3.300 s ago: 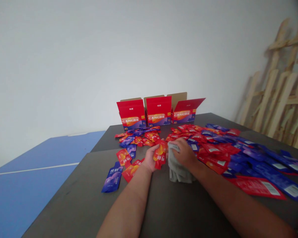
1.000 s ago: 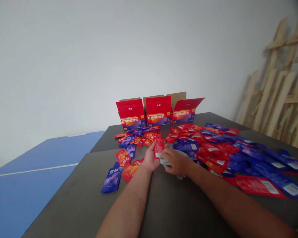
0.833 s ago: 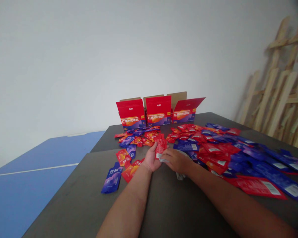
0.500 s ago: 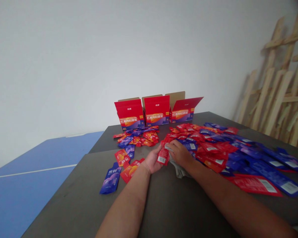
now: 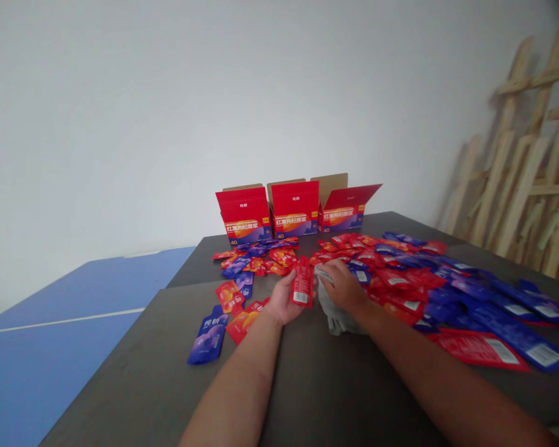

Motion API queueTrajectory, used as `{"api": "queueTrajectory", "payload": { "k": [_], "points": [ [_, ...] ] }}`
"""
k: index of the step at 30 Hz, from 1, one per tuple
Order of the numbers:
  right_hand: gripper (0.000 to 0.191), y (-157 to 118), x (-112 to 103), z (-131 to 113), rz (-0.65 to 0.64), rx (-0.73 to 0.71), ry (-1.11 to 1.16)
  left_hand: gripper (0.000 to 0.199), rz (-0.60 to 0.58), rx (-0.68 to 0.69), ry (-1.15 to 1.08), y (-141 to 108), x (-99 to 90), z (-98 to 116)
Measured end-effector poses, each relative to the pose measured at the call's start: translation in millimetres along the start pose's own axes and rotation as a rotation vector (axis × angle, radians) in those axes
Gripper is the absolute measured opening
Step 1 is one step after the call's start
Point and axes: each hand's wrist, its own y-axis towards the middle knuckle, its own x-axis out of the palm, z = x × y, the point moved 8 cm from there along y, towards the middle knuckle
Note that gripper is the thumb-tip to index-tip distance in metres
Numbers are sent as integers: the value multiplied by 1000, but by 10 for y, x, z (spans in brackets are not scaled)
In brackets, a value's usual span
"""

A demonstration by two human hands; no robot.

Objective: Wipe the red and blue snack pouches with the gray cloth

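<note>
A red sachet (image 5: 302,282) with its barcode side up is held in my left hand (image 5: 283,299), thumb along its left edge. Just to its right, my right hand (image 5: 342,287) is closed round a grey cloth (image 5: 333,315) that hangs down to the table. The cloth is beside the sachet; whether they touch I cannot tell. Left of my left hand lie a blue sachet (image 5: 208,336) and a few red-orange sachets (image 5: 230,296), front side up. Beyond my right hand spreads a large pile of red and blue sachets (image 5: 403,279), many with barcodes showing.
Three red and blue cartons (image 5: 295,211) with raised flaps stand in a row at the back of the dark table (image 5: 135,379). In front of them is a smaller sachet heap (image 5: 261,256). A blue table (image 5: 88,298) adjoins at left; wooden frames (image 5: 517,186) lean at right.
My right hand has drawn the cloth off the front of the red sachet and a little to the right. The sachet now shows whole and more upright in my left hand.
</note>
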Motion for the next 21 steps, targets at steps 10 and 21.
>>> {"api": "queueTrajectory", "payload": {
  "k": [10,21],
  "points": [
    [20,-105,405,-701,-297,-289,46,51,-25,-101,31,-1,-10,-71],
    [15,-28,166,47,20,189,20,32,-37,-117,149,-38,87,-238]
  ]
}}
